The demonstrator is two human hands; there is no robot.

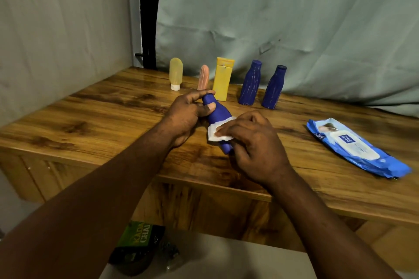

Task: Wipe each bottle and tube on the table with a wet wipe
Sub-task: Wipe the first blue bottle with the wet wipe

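My left hand (pixel 189 112) grips the neck end of a dark blue bottle (pixel 218 115), which lies tilted over the middle of the wooden table (pixel 102 120). My right hand (pixel 251 142) presses a white wet wipe (pixel 215 133) against the bottle's lower body, fingers curled round both. At the back stand a pale yellow tube (pixel 176 73), a pink tube (pixel 203 77), a yellow bottle (pixel 223 78) and two more dark blue bottles (pixel 250 82) (pixel 274 87).
A blue pack of wet wipes (pixel 356 147) lies flat at the table's right. A grey-green cloth (pixel 283 18) hangs behind the table. Below the front edge sits a green and black packet (pixel 138 242) on a pale surface.
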